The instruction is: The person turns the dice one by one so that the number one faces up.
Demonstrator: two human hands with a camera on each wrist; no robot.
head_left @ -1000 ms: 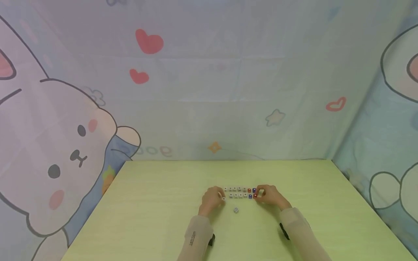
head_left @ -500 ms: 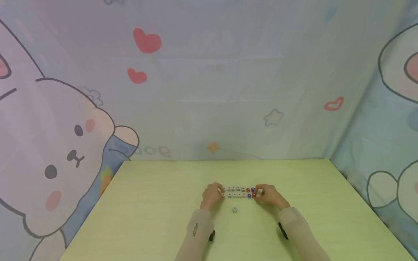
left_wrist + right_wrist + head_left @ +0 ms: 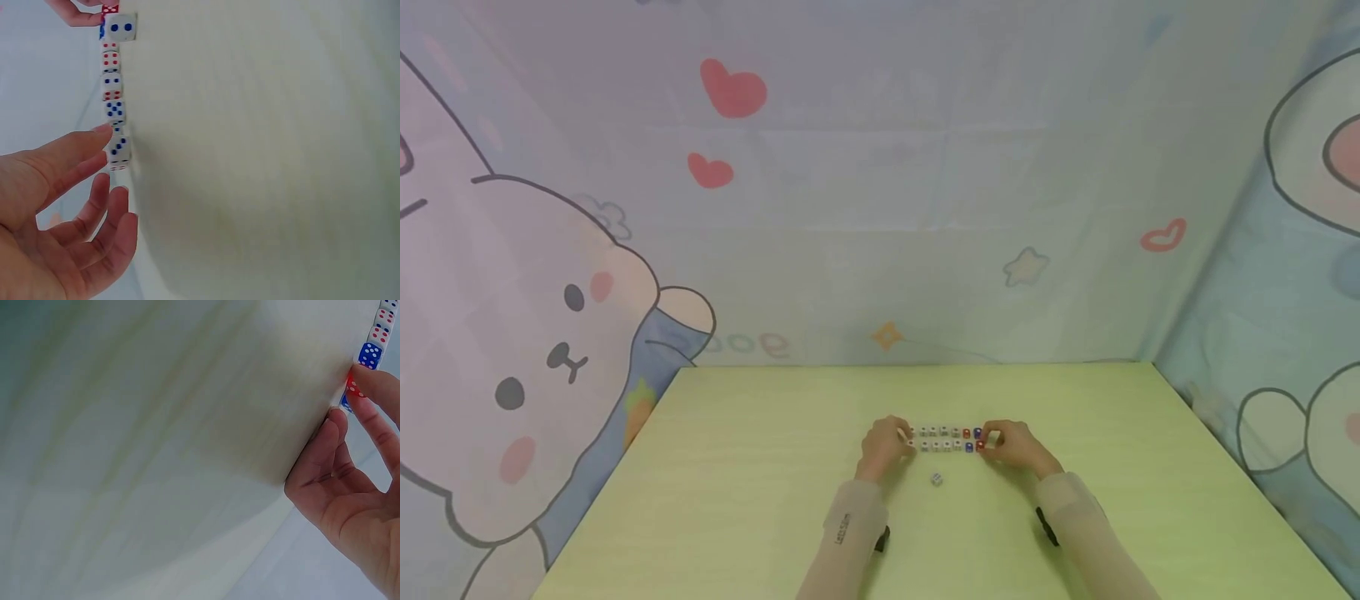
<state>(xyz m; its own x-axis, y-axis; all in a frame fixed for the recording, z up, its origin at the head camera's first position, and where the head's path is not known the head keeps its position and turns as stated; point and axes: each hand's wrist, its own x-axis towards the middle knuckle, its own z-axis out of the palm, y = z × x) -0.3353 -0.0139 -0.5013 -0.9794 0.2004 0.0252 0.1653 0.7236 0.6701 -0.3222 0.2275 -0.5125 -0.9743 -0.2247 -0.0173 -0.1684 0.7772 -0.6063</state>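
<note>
Two short rows of small dice lie on the table, mostly white dice (image 3: 936, 447) with red and blue ones at the right end. My left hand (image 3: 882, 446) is at the left end, thumb and index finger on a white die (image 3: 119, 149); its other fingers are loosely bent. At the opposite end, my right hand (image 3: 1017, 443) pinches a red die (image 3: 355, 386) between thumb and index finger. A blue die (image 3: 370, 356) sits beside the red one. One single white die (image 3: 937, 479) lies apart, nearer to me. The fingers partly cover the end dice.
The pale yellow-green table (image 3: 760, 483) extends around the dice on all sides. Behind it hangs a cloth backdrop (image 3: 850, 183) printed with a rabbit and hearts. A dark wrist strap piece (image 3: 1047, 527) shows under the right sleeve.
My left hand has moved slightly away from me, bringing a white die up to the left end of the near row. The right hand stays at the right end. The view has shifted slightly.
</note>
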